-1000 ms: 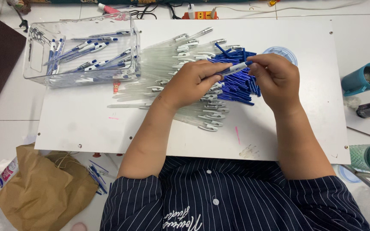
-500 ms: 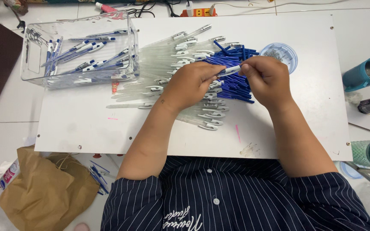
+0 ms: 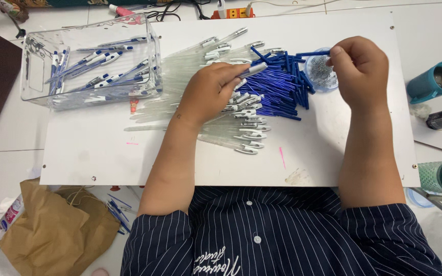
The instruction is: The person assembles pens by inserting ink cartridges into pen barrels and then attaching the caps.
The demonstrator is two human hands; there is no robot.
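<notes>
My left hand [image 3: 212, 91] holds a clear pen barrel with a silver tip [image 3: 251, 70] over a heap of clear pen barrels [image 3: 200, 71] on the white board [image 3: 93, 153]. A pile of blue refills [image 3: 277, 87] lies just right of that hand. My right hand [image 3: 360, 69] hovers at the small round dish of tiny parts [image 3: 317, 76], its fingertips pinched together right by the dish's upper right rim. What is between those fingertips is too small to see.
A clear plastic bin [image 3: 37, 76] with several finished blue-and-white pens stands at the far left. Teal bottles [image 3: 436, 82] and a dark box lie on the floor at right. A brown paper bag [image 3: 52, 230] and loose refills lie at lower left.
My right hand has moved away from the left hand to the right, over to the round dish. The left hand stays over the barrels with the pen barrel.
</notes>
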